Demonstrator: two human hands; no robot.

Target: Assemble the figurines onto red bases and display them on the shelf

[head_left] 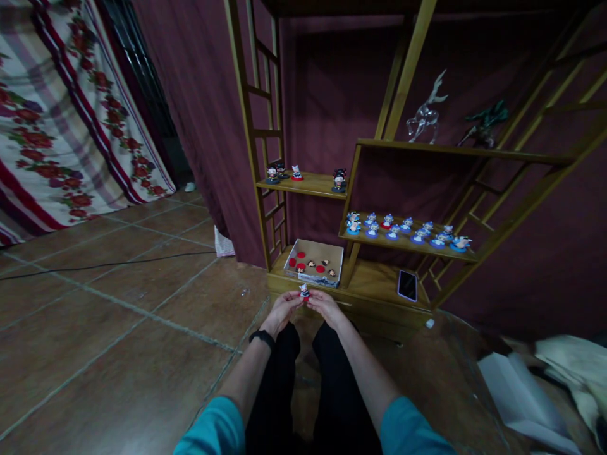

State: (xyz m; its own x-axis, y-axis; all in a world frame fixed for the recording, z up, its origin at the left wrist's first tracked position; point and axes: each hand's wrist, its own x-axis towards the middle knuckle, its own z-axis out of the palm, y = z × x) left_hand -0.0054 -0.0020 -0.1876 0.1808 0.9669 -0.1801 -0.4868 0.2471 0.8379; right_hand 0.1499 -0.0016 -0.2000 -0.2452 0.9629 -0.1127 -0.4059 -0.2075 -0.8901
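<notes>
Between my two hands is a small white-headed figurine (304,290) on a red base, held upright in front of the shelf. The fingers of my left hand (284,308) close on its left side. From the other side my right hand (325,306) grips it near the base. Just beyond them an open cardboard box (339,256) sits on the lowest shelf, with several red discs (320,269) and small dark-haired figurine parts (311,263) inside.
On the upper left shelf (313,182) stand several figurines. Two rows of bluish figurines (393,232) fill the right shelf. A phone (407,285) lies lower right. A clear deer ornament (427,114) stands on top. A white box (516,392) is on the floor at right.
</notes>
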